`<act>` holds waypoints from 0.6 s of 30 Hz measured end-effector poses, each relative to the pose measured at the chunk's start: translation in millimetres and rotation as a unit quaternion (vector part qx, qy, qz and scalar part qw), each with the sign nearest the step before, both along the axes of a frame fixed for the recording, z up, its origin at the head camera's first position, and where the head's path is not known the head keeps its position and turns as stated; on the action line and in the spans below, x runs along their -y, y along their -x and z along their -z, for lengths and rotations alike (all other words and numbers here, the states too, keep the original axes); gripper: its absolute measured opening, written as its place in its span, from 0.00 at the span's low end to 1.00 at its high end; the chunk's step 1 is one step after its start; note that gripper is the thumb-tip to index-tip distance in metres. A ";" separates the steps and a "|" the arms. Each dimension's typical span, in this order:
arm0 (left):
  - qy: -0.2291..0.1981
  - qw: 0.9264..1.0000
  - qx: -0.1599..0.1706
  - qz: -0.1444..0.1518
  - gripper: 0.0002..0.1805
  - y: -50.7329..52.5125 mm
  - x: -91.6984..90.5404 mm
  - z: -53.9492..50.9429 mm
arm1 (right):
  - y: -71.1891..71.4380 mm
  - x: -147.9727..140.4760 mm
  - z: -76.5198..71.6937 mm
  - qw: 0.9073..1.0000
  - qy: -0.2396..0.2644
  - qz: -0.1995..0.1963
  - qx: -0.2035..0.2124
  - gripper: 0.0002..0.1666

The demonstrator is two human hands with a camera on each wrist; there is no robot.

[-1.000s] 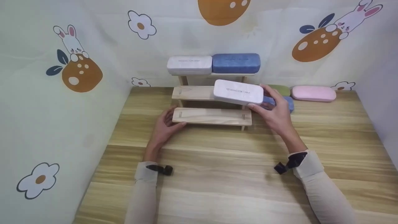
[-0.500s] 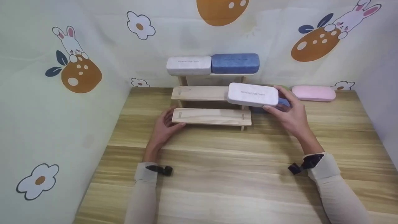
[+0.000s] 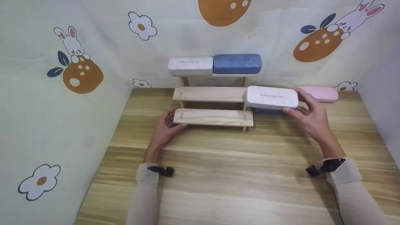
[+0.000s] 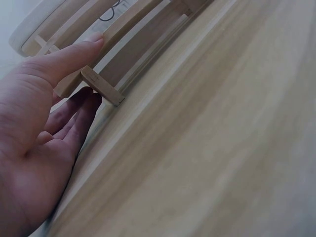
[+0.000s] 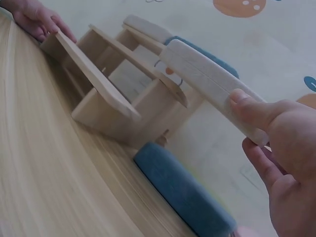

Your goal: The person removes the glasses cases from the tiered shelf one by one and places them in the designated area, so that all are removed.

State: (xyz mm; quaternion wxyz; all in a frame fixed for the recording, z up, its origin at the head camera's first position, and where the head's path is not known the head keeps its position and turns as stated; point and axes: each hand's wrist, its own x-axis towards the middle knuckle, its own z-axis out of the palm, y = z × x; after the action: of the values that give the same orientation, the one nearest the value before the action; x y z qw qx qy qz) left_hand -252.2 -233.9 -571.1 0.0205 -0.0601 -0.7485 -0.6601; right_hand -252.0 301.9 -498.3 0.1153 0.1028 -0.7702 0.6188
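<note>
My right hand holds a white eyeglass case by its right end, thumb at the front edge. The case hangs in the air to the right of the three-step wooden rack, over a blue case on the table. With thumb in front and fingers behind, my left hand grips the left end of the rack's lowest step, as the left wrist view also shows. On the top step sit another white case and a second blue case, side by side.
A pink case lies on the wood-grain table near the back wall, partly hidden by my right hand. A patterned cloth covers the wall behind the rack.
My right hand has carried the white case rightward, from in front of the rack's middle step to beyond its right end, and the case is now more level. My left hand stays put.
</note>
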 end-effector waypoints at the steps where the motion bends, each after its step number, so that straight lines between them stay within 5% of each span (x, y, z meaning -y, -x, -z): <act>1: -0.001 1.000 0.000 -0.001 0.49 -0.1 -0.2 -0.2 | -0.5 -3.7 0.6 1.000 0.000 -0.001 0.000 0.47; 18: -0.001 1.000 -0.007 -0.002 0.49 -0.3 -1.6 -0.3 | -14.5 -59.2 9.2 0.999 0.002 0.034 0.012 0.46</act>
State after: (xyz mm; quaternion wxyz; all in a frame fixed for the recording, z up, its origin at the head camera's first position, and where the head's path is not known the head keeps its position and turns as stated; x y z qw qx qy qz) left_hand -251.9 -232.3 -570.7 0.0272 -0.0637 -0.7477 -0.6604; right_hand -237.5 361.1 -507.4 0.1274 0.0688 -0.7731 0.6175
